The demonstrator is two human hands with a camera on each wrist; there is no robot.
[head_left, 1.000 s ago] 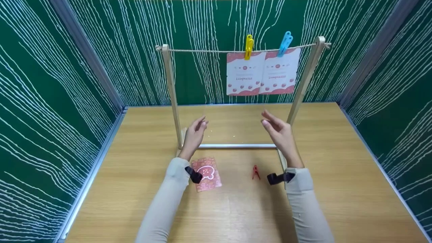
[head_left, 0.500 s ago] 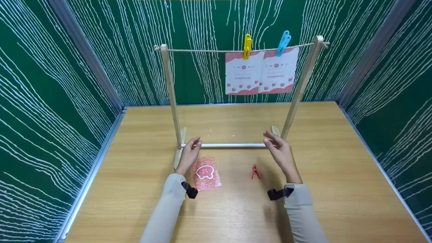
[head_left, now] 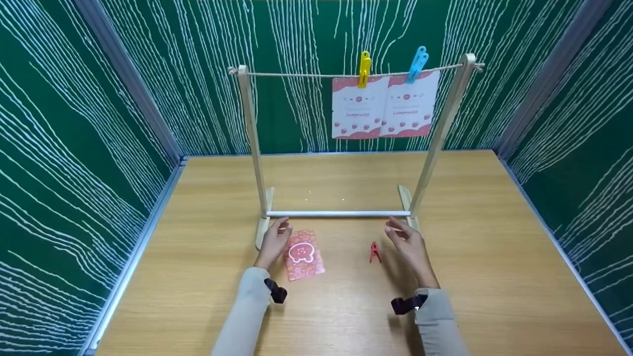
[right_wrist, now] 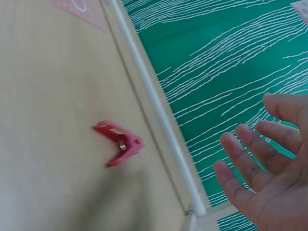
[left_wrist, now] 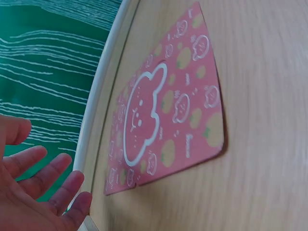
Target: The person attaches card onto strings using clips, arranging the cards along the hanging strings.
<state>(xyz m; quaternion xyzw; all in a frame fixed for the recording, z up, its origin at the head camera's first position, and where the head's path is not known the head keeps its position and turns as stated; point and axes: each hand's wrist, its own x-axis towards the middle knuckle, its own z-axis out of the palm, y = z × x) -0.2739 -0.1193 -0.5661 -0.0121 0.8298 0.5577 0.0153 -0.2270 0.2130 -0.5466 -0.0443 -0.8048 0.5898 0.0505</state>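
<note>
Pink bear card [head_left: 302, 254] lies on the table [head_left: 346, 309], low in the middle of the head view, its long side running nearly up and down. It is down and right of my left hand [head_left: 275, 242], which is nearer. Those fingers are spread, holding nothing. My right hand [head_left: 410, 247], fingers spread too, is near the red clothespin [head_left: 375, 251].

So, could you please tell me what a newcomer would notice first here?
Probably the strawberry-printed pages hanging from the rope, clipped by a yellow clothespin and a blue clothespin. Below, on the table, the pink card with its white-outlined animal face stands out, with a red clothespin to its right.
</note>
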